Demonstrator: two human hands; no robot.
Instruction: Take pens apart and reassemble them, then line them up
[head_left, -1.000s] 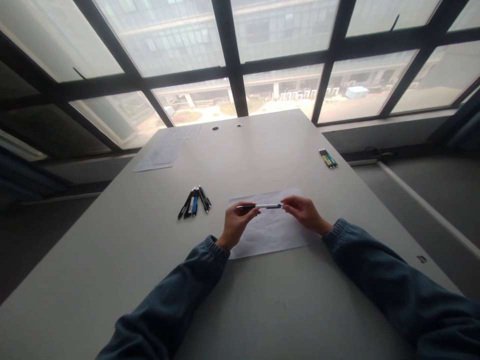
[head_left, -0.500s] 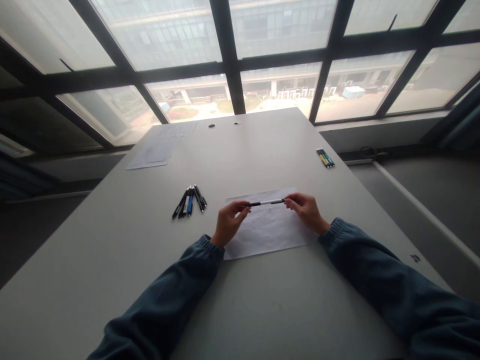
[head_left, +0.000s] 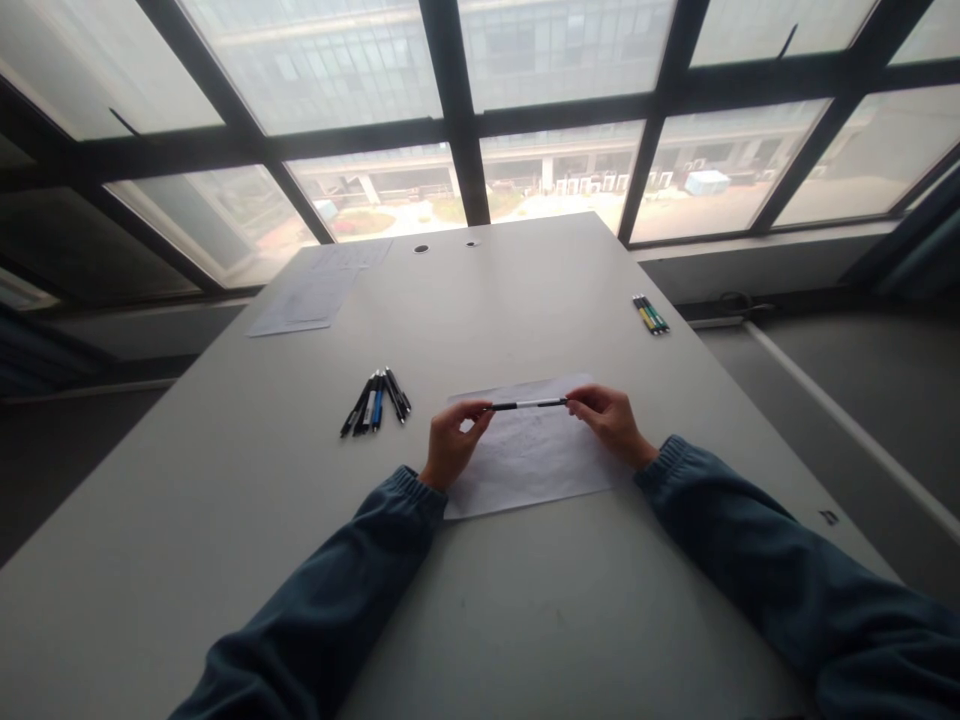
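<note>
A black-and-white pen (head_left: pixel 529 404) is stretched level between my two hands, above a sheet of paper (head_left: pixel 525 470). Its left end is pinched by the fingertips of my left hand (head_left: pixel 455 440). At the other end, the thumb and fingers of my right hand (head_left: pixel 609 420) close on the tip. Faint marks show on the sheet under the pen. Left of my left hand lies a loose bunch of several pens (head_left: pixel 375 402), mostly black with one blue.
The white table (head_left: pixel 225 560) reaches to the windows. Green and yellow pens (head_left: pixel 650 315) lie near its right edge, and papers (head_left: pixel 304 300) at the far left. A small dark object (head_left: pixel 829 517) sits near the right edge. Two round holes mark the far end.
Both hands keep their pinch on the pen. My left hand has shifted very slightly left, and the whole view has moved a little.
</note>
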